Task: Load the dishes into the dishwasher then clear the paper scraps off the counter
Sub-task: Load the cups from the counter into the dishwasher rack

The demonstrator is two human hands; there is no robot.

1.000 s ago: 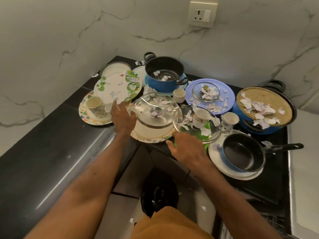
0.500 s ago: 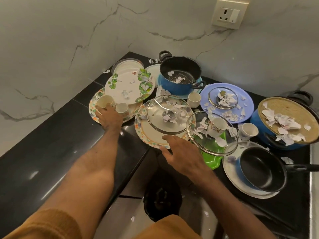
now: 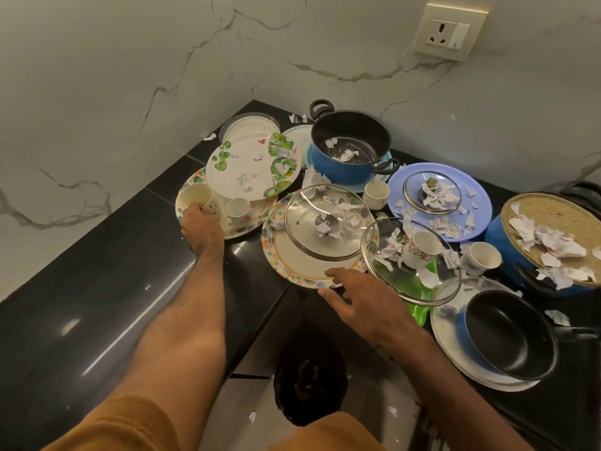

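your left hand grip wraps the cup on the far-left plate; lift it straight up. your right hand, fingers spread, steadies the speckled plate at the bench edge.

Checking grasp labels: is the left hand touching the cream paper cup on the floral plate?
Touching. The head view shows the left hand with fingers wrapped around the cream paper cup.

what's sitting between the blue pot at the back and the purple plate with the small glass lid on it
A small white cup stands on the black counter between the blue pot and the purple plate, seen in the head view.
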